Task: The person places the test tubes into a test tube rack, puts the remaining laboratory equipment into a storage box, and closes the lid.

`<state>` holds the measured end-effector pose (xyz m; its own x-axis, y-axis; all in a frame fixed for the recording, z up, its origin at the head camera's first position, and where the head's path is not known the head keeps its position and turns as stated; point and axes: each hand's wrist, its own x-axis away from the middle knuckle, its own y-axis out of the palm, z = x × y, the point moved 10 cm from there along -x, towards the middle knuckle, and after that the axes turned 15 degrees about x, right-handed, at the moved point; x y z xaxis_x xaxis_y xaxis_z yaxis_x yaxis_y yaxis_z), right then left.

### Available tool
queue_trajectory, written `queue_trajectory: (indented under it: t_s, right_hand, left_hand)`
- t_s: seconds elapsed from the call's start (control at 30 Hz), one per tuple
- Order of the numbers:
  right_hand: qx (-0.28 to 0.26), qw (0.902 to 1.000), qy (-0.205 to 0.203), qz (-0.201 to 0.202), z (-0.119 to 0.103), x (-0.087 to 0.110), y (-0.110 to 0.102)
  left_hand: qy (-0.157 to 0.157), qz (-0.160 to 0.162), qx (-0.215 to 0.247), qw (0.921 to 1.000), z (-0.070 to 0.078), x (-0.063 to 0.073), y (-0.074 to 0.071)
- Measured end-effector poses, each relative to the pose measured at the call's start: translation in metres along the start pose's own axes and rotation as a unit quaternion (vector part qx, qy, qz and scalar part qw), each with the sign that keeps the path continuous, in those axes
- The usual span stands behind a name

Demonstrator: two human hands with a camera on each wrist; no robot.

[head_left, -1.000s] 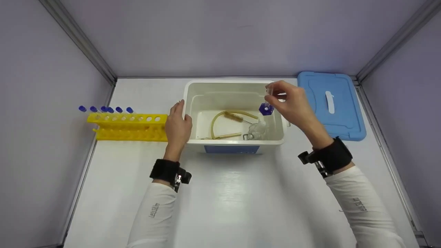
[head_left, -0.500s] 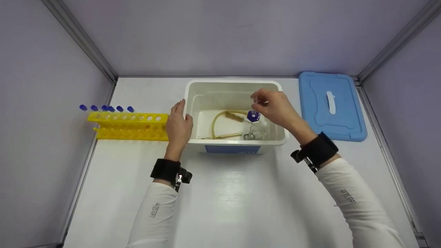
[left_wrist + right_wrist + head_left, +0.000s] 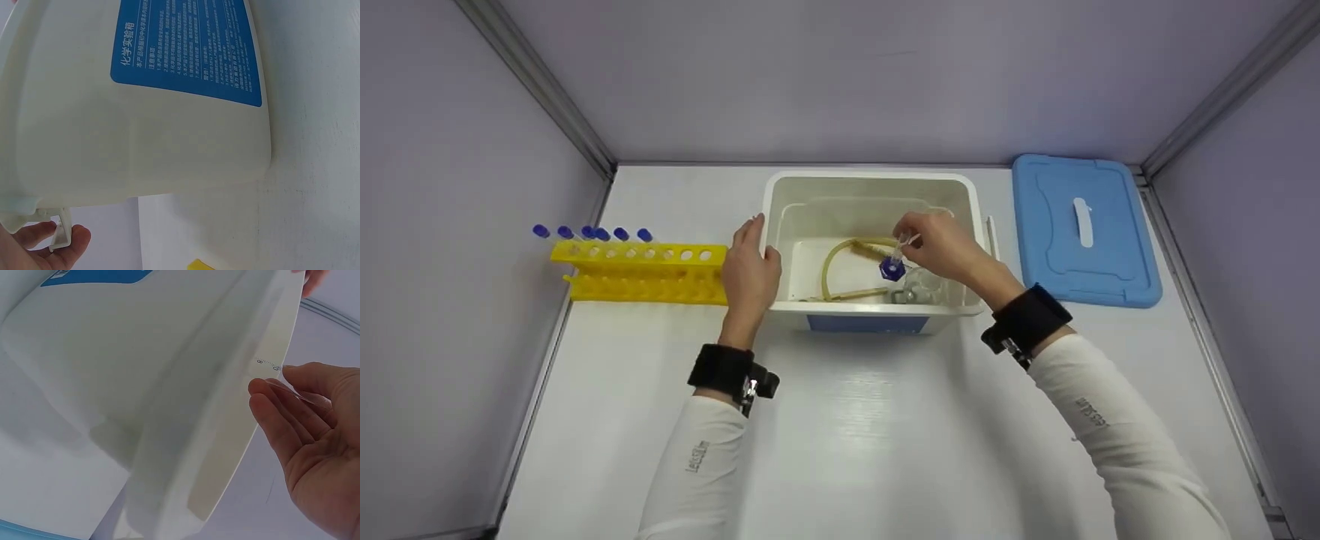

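Observation:
My right hand [image 3: 941, 244] pinches the clear upper part of a small graduated cylinder [image 3: 897, 253] with a blue hexagonal base, held base-down inside the white storage box [image 3: 877, 309]. In the right wrist view, scale marks on the cylinder [image 3: 267, 364] show between thumb and fingers [image 3: 278, 422]. My left hand [image 3: 750, 277] rests along the box's left rim with its fingers fairly straight. The left wrist view has fingertips [image 3: 79, 242] beside the box's white side latch [image 3: 63, 230]. On the box floor lie a yellowish rubber tube [image 3: 826, 271], a brush [image 3: 871, 250] and a clear glass vessel [image 3: 922, 283].
Left of the box stands a yellow test tube rack [image 3: 641, 255], holding several tubes with blue caps [image 3: 588, 232]. A blue lid [image 3: 1084, 262] with a white handle lies on the right. Walls enclose the white table [image 3: 840, 450] at the back and sides.
My right hand has moved left and a little toward the front, carrying the graduated cylinder from the box's right side nearer its middle. The left hand stays at the left rim.

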<state>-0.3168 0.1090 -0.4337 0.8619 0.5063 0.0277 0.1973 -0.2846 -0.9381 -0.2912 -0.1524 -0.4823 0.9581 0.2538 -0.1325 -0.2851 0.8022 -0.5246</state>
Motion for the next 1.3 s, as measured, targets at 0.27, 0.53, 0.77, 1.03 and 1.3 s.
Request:
queue_trajectory:
  t_s: [0.27, 0.53, 0.77, 1.03, 1.3]
  right_hand:
    - [0.034, 0.9984, -0.002, -0.045, 0.007, -0.002, 0.018]
    - [0.04, 0.9982, -0.002, -0.045, 0.004, -0.006, 0.023]
    - [0.06, 0.9962, -0.005, -0.063, 0.004, -0.005, 0.033]
    - [0.084, 0.9911, -0.038, -0.096, 0.002, -0.002, 0.043]
    - [0.104, 0.9854, -0.053, -0.124, 0.002, 0.0, 0.055]
  left_hand:
    - [-0.002, 0.001, 0.006, 1.0, 0.0, 0.001, -0.001]
    - [-0.003, 0.003, 0.006, 1.0, 0.0, 0.0, 0.0]
    - [0.003, 0.002, 0.006, 1.0, 0.001, 0.002, 0.002]
    - [0.003, -0.002, -0.001, 1.0, 0.002, 0.001, 0.002]
    - [0.0, 0.0, -0.005, 1.0, -0.003, 0.0, 0.001]
